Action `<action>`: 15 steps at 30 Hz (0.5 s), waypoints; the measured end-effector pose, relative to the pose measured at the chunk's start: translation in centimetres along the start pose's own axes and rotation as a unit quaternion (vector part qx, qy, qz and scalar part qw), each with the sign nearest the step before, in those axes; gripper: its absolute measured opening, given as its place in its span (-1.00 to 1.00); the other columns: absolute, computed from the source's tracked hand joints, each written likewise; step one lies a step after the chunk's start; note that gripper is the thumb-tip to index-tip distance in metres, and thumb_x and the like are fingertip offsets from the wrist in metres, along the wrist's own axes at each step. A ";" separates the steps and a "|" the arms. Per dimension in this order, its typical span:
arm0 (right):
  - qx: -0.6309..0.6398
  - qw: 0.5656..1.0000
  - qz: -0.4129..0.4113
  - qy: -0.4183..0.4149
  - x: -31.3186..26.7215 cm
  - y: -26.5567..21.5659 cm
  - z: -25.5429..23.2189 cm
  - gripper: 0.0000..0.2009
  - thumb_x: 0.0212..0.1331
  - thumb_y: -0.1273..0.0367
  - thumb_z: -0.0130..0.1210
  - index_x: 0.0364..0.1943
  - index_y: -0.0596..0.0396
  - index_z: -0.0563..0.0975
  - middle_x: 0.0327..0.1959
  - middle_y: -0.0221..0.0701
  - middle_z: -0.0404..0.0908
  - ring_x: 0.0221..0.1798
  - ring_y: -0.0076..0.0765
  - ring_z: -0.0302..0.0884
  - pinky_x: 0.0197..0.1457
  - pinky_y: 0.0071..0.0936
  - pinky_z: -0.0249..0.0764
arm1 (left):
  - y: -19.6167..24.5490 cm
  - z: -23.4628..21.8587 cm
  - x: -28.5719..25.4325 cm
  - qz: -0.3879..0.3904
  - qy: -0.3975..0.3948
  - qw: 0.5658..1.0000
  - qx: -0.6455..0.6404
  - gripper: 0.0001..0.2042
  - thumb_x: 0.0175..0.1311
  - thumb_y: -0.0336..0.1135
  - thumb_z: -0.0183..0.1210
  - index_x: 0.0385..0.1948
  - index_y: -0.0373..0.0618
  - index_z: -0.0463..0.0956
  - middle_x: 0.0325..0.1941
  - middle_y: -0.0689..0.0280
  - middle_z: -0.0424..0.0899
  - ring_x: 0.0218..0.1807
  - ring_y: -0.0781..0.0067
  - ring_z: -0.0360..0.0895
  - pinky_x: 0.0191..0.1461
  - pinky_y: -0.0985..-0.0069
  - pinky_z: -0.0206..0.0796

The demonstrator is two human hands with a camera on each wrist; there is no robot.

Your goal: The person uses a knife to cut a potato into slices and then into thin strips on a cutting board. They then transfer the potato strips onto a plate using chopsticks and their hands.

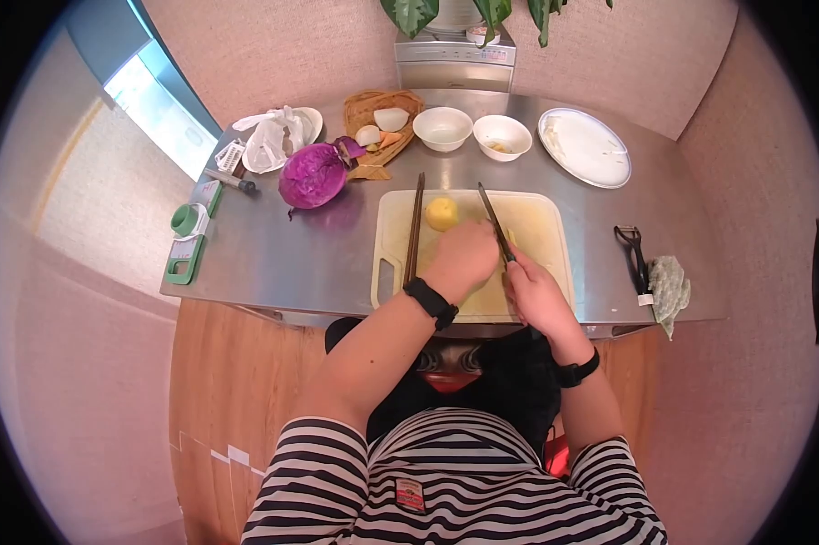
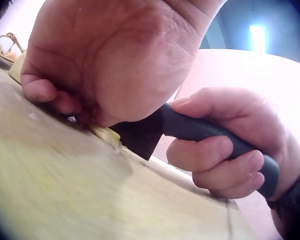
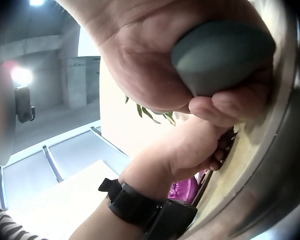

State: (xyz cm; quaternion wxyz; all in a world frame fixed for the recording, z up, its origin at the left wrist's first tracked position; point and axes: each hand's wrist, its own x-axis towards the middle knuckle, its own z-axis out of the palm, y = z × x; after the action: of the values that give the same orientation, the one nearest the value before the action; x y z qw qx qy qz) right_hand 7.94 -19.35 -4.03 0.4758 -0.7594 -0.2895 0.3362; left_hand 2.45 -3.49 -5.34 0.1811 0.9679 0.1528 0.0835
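Observation:
My right hand grips the dark handle of a kitchen knife, its blade pointing away across the pale cutting board. Beside the blade, my left hand has its fingers curled down on a pale yellow piece of what looks like potato. Most of that piece is hidden under the hand. A rounded yellow chunk sits on the board just beyond the left hand. A pair of dark chopsticks lies along the board's left side.
Left of the board are a cut purple cabbage, a green-and-white grater and a plastic bag. Behind stand a wicker basket, two white bowls and an oval plate. At right lie a black peeler and a crumpled cloth.

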 end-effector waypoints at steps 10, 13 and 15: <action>-0.071 0.995 -0.066 0.029 2.2 0.5 0.8 -0.48 0.43 0.28 -0.23 0.42 0.19 0.23 -0.63 -0.52 0.33 -0.73 -0.57 0.21 -0.68 -0.50 0.24 | -0.7 1.2 0.5 0.022 -0.004 0.999 0.050 -0.78 0.27 -0.33 0.02 -0.21 -0.27 0.54 -0.19 0.02 0.67 -0.11 -0.04 0.62 -0.05 0.15 0.47; -0.088 0.993 -0.079 0.031 3.1 0.7 0.8 -0.48 0.42 0.27 -0.23 0.42 0.20 0.24 -0.62 -0.48 0.38 -0.71 -0.54 0.26 -0.66 -0.47 0.28 | 0.0 0.0 0.2 0.028 -0.021 0.998 0.056 -0.78 0.27 -0.32 0.02 -0.22 -0.27 0.54 -0.18 0.02 0.67 -0.08 -0.02 0.61 -0.04 0.14 0.47; -0.110 0.989 -0.088 0.038 3.0 0.5 0.8 -0.49 0.42 0.27 -0.24 0.36 0.28 0.28 -0.39 -0.15 0.50 -0.40 -0.17 0.44 -0.31 -0.33 0.39 | -0.1 0.2 0.3 -0.014 -0.019 0.999 0.021 -0.78 0.27 -0.31 0.02 -0.23 -0.27 0.53 -0.19 0.02 0.67 -0.08 -0.02 0.61 -0.03 0.13 0.47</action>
State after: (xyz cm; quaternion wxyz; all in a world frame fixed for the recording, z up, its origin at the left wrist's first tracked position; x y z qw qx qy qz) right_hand 9.21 -16.89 -5.44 0.4277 -0.7910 -0.3723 0.2295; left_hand 2.76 -3.39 -5.54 0.1646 0.9707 0.1646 0.0591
